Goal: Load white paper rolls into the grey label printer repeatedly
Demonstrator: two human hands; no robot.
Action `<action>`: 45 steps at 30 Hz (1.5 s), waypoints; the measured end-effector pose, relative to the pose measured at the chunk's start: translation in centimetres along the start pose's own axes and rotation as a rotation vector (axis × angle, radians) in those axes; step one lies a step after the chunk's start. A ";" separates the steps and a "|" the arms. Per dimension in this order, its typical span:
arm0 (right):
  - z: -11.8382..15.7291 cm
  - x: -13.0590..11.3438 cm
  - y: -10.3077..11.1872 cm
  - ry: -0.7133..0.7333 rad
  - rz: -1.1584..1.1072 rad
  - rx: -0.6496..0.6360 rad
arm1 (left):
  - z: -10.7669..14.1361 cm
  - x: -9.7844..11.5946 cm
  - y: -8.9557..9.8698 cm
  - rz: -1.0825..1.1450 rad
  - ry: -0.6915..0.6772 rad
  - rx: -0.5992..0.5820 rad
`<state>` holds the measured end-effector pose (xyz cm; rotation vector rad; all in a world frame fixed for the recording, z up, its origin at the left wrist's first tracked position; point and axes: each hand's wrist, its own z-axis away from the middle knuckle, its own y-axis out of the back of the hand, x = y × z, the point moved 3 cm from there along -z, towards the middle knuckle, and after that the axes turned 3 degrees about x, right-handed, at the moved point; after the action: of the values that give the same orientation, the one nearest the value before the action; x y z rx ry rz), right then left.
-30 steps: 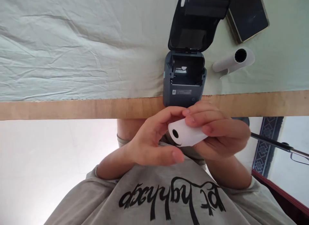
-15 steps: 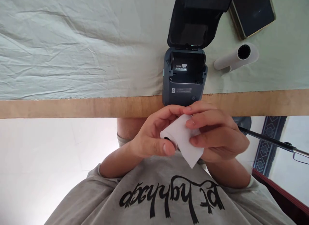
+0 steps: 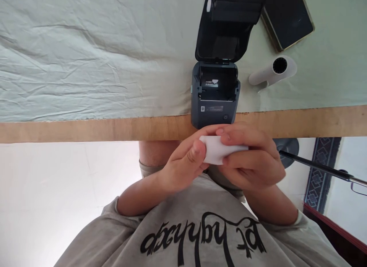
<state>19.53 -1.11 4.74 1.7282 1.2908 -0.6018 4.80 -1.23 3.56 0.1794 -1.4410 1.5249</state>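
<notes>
Between my hands, just off the front edge of the table, is a small white paper roll [image 3: 215,150]. My left hand [image 3: 187,161] closes round its left end, with the thumb pressed against that end. My right hand [image 3: 254,156] grips the right part, its fingers laid over the paper. The side of the roll facing away from me is hidden by the fingers. Right beyond my fingertips sits a dark portable label printer [image 3: 215,110] with its lid [image 3: 218,33] swung up. A black paper bay with a small printed sticker shows inside.
A white tube-like device [image 3: 265,74] with a dark round end lies right of the printer. Behind it is a dark, flat-screened device [image 3: 289,20]. Pale green cloth [image 3: 100,60] covers the table up to its bare wooden edge [image 3: 86,131]. A black pole [image 3: 318,165] stands at right.
The loose corner of paper that hung down has been drawn in against the roll. My left thumb has moved up onto the roll's end. The view has shifted slightly.
</notes>
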 end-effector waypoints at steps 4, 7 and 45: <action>-1.3 -0.6 0.0 0.170 -0.014 0.168 | 0.0 1.2 0.3 -0.247 -0.089 -0.062; -2.4 0.3 0.8 0.162 0.009 0.191 | -0.3 2.7 1.3 -0.282 -0.155 -0.016; -8.9 6.1 -0.1 0.022 0.093 -0.015 | -6.4 5.1 4.8 -1.253 -0.663 0.251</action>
<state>20.51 9.57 4.38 1.7764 1.2196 -0.5191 2.06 7.64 2.00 1.5299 -1.1449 0.5573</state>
